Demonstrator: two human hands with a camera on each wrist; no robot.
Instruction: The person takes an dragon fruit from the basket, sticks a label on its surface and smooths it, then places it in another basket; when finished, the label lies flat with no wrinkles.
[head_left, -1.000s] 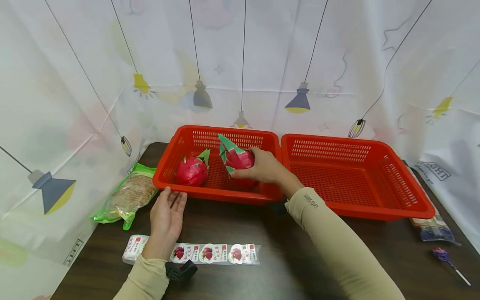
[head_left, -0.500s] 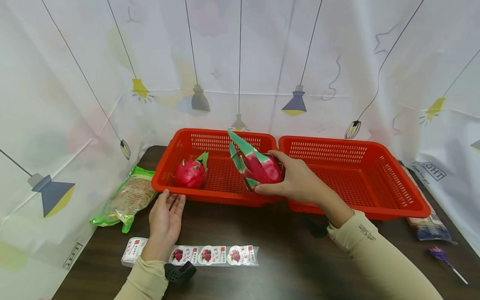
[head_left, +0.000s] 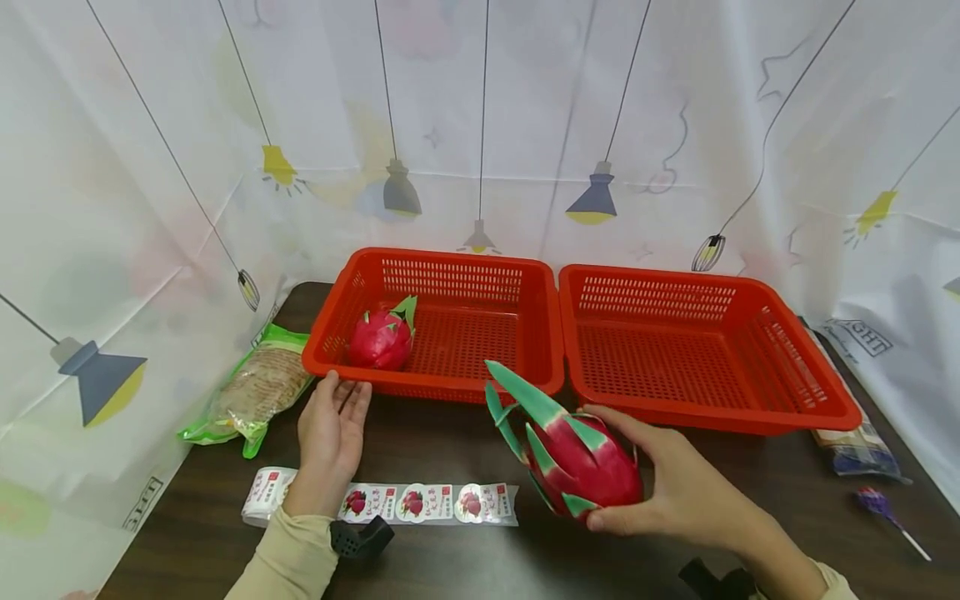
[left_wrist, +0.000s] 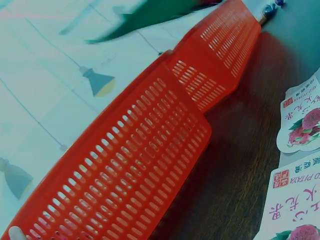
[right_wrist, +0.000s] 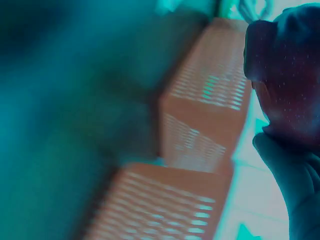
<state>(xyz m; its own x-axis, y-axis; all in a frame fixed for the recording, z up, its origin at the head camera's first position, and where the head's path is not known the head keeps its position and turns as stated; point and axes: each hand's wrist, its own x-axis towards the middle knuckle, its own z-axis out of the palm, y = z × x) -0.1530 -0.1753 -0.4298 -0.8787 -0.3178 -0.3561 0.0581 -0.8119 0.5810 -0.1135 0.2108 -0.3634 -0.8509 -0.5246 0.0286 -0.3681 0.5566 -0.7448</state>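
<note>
My right hand grips a dragon fruit, red with green leaf tips pointing up and left, above the table in front of the baskets. The same dragon fruit looks dark in the right wrist view, with fingers against it. My left hand touches the front rim of the left red basket, palm up and fingers relaxed. A second dragon fruit lies in that basket's left part. In the left wrist view, a fingertip shows at the basket's edge.
A right red basket adjoins the left one. Dragon-fruit stickers lie on a strip from a roll. A green-edged bag is at left. A lollipop and another plastic bag lie at right.
The right hand has lifted the dragon fruit out of the left basket and brought it right and nearer, in front of the baskets. The left hand has stayed at the rim.
</note>
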